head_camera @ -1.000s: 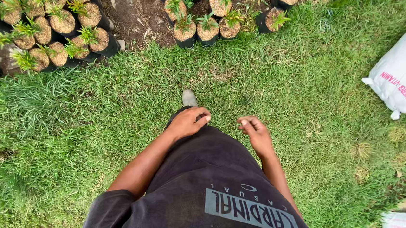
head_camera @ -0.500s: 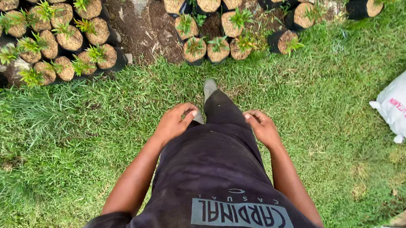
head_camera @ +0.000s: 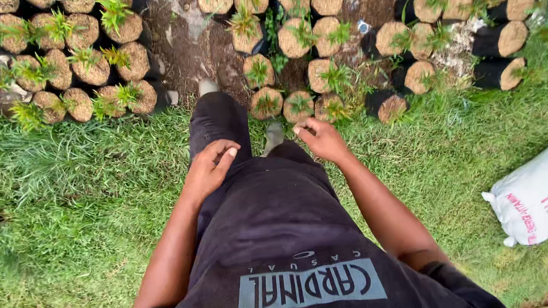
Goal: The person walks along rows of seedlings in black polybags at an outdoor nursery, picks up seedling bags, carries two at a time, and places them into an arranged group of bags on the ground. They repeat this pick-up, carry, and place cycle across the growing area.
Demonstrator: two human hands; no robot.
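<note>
A person looks straight down at their own body while standing on grass [head_camera: 63, 209], wearing a dark shirt and dark trousers. The left hand [head_camera: 210, 169] hangs in front of the left thigh, fingers loosely curled, holding nothing. The right hand [head_camera: 322, 138] hangs a little farther forward, fingers bent and partly closed, also holding nothing. Just beyond the right hand, at the far edge of the grass, stand rows of small black seedling bags [head_camera: 299, 105], each packed with brown soil and most carrying a spiky green sprout. The nearest bags sit just past the fingertips but apart from them; nothing is touched. A second cluster of bags [head_camera: 78, 65] fills the far left, with a strip of bare dark soil [head_camera: 181, 47] between the two groups. One foot [head_camera: 207, 86] is planted at the edge of that bare strip, the other foot [head_camera: 274, 134] near the closest bags. To the right, well apart from the hands, a white sack [head_camera: 538, 195] lies on the grass. Judging from this, the person has reached the seedlings, but no bag has been picked up or handled yet; with both hands free, any work on the bags remains to be done.
</note>
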